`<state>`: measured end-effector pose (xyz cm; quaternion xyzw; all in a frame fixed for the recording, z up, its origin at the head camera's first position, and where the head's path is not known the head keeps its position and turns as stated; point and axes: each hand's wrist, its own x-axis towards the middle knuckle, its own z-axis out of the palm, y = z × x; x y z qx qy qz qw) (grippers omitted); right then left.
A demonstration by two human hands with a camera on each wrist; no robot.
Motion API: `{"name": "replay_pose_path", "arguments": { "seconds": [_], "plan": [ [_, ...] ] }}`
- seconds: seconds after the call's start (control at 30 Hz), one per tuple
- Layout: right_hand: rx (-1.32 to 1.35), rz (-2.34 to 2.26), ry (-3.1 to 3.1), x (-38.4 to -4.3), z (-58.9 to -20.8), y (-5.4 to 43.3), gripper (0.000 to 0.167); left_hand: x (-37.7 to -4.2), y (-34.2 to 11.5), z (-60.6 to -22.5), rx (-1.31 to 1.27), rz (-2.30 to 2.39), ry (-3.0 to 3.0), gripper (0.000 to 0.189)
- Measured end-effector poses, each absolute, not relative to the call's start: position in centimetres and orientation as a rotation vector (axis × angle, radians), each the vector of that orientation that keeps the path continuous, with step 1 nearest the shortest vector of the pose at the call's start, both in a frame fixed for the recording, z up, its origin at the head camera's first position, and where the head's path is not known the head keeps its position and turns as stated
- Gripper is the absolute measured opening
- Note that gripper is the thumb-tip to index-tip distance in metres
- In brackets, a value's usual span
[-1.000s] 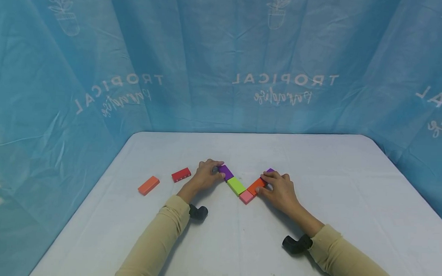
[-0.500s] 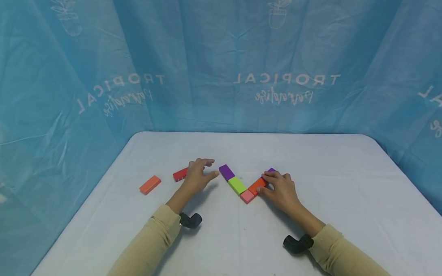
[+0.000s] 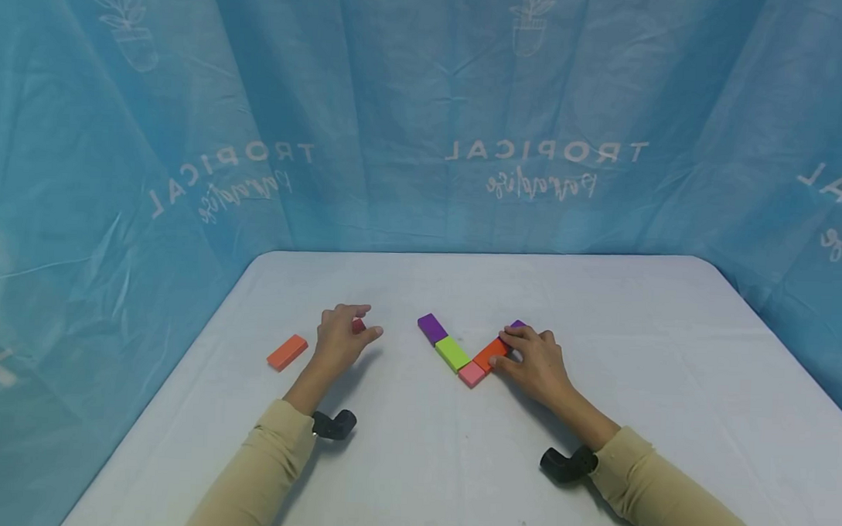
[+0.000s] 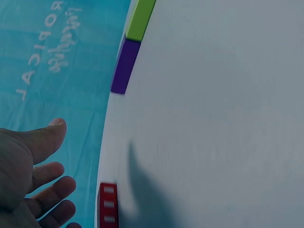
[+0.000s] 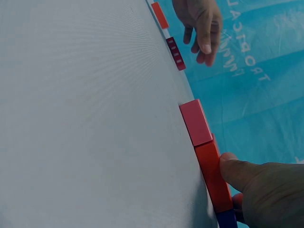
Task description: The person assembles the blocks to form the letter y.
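A V of coloured blocks lies on the white table: a purple block point(image 3: 432, 328), a lime green block point(image 3: 453, 354), a pink block point(image 3: 471, 374) at the corner, then an orange block point(image 3: 488, 353) and a second purple block point(image 3: 519, 324). My right hand point(image 3: 537, 365) pinches the orange block, thumb on its near side, fingers reaching to the second purple block and partly covering it. Off to the left, my left hand point(image 3: 340, 341) hovers with fingers spread over a red block point(image 4: 109, 206) with pale square marks on its side, mostly hidden in the head view.
A loose orange-red block point(image 3: 288, 353) lies left of the left hand. Black wrist mounts point(image 3: 335, 425) jut from both sleeves. A blue printed curtain point(image 3: 395, 192) hangs behind the table point(image 3: 414, 464) and along its sides.
My left hand has let go of the purple block at the V's left end and moved left, over the red block. The right hand stays in place at the orange block.
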<state>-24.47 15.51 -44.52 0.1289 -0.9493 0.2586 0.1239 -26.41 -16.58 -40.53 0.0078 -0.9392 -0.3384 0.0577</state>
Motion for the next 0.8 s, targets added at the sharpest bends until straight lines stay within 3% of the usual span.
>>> {"name": "replay_pose_path", "arguments": {
  "seconds": [0.43, 0.8],
  "plan": [
    [0.350, 0.759, -2.784, -24.5, -44.5, 15.5, 0.052, -27.3, -20.5, -41.8, 0.099, -0.903, -2.940, 0.055],
    [0.355, 0.765, -2.784, -24.5, -44.5, 15.4, 0.052, -27.9, -21.0, -42.3, 0.089, -0.865, -2.998, 0.052]
  ]
}}
